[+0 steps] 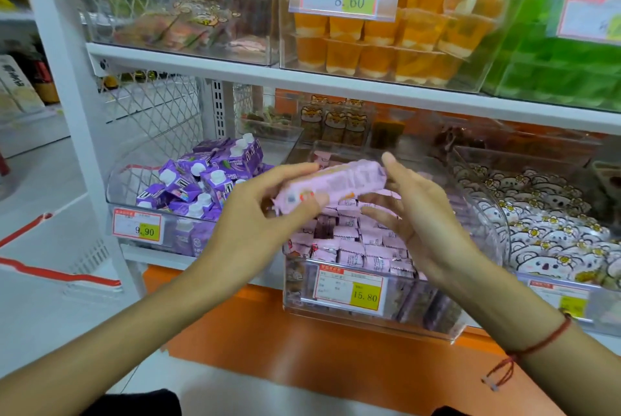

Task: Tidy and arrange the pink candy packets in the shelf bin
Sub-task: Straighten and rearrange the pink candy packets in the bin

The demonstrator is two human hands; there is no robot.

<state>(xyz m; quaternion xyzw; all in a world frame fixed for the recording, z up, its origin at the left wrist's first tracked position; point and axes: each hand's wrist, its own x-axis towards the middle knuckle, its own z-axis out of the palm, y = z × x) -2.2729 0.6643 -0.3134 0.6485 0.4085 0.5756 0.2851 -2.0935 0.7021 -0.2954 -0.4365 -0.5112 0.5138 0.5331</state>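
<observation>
A stack of pink candy packets is held sideways above the clear shelf bin. My left hand grips its left end with thumb under and fingers over. Pressed against the right end is my right hand, fingers curled around it. Several more pink candy packets lie in rows inside the bin below, behind a price tag reading 15.80.
A bin of purple cartons stands to the left. On the right is a bin of white bear-print packets. The white shelf board above carries orange jelly cups. An orange ledge runs below the bins.
</observation>
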